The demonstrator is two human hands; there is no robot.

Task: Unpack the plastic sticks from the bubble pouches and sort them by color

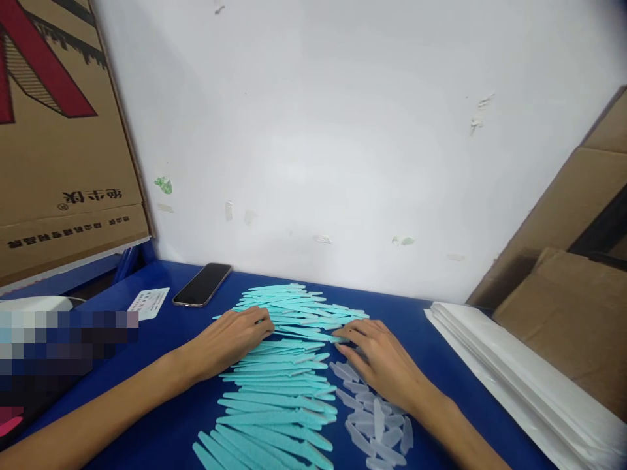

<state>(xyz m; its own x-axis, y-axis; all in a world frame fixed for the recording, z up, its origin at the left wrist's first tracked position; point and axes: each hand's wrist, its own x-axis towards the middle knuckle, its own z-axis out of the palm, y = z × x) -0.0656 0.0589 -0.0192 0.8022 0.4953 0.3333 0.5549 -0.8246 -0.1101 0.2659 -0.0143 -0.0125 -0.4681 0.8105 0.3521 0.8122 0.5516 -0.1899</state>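
A long spread of thin teal strips [281,378] lies on the blue table [421,346], running from the near edge toward the wall. My left hand [230,339] rests palm down on the strips' left side, fingers stretched flat. My right hand [379,359] lies on the right side, fingers extended and touching the teal strips at their tips. Under and beside the right wrist sits a small heap of clear frosted strips [375,424]. Neither hand grips anything.
A dark phone [202,284] and a white card [148,302] lie at the back left. A stack of white sheets [494,365] runs along the right side. Cardboard boxes stand at left [59,130] and right [573,307]. A white wall is behind.
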